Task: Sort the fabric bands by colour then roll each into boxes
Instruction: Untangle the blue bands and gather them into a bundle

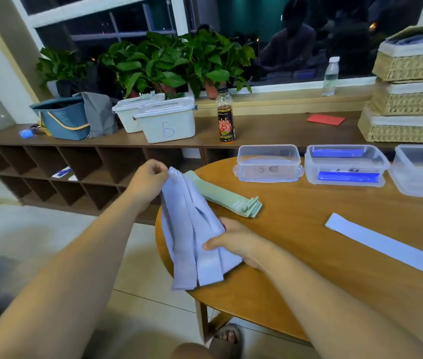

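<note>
- Table [308,268]: green bands [227,198] lie stacked aside, keeping colours apart.
- Clear boxes [267,174] stand behind, ready for rolls.
- Lilac bands [192,229] at the table's left edge: my left hand [148,183] pinches their tops, my right hand [238,243] clasps them lower, squaring the bundle.

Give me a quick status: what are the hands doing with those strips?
Left hand pinches top of lavender bands; right hand grips them lower. Bunch hangs over table edge, unrolled. Green bands stacked beside; nothing blocks the clear boxes.
</note>
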The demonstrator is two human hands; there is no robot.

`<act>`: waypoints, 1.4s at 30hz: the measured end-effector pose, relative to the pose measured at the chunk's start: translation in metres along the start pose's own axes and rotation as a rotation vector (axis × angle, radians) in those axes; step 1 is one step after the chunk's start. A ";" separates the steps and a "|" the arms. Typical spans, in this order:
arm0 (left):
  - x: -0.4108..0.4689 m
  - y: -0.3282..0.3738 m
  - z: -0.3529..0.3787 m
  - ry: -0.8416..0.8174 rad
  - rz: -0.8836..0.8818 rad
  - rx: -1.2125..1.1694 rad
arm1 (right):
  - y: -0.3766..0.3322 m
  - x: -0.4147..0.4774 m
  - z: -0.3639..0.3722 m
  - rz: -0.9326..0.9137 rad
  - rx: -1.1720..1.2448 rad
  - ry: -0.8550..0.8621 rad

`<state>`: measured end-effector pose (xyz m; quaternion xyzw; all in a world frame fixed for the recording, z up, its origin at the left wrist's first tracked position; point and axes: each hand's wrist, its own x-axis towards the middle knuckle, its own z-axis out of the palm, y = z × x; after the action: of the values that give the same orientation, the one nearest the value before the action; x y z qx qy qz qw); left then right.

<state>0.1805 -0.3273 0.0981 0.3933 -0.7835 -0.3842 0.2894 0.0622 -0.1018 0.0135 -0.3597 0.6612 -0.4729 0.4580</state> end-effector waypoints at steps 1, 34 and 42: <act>0.007 -0.014 0.009 0.007 -0.031 0.015 | -0.002 0.007 -0.004 0.000 -0.122 0.064; -0.156 0.040 0.187 -0.197 0.366 0.349 | 0.093 -0.191 -0.146 -0.092 -0.811 0.779; -0.157 0.108 0.320 -0.466 0.408 0.455 | 0.159 -0.272 -0.192 -0.021 -0.985 0.935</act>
<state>-0.0221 -0.0325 -0.0079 0.1857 -0.9557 -0.2142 0.0792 -0.0393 0.2487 -0.0405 -0.2904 0.9245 -0.2267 -0.0977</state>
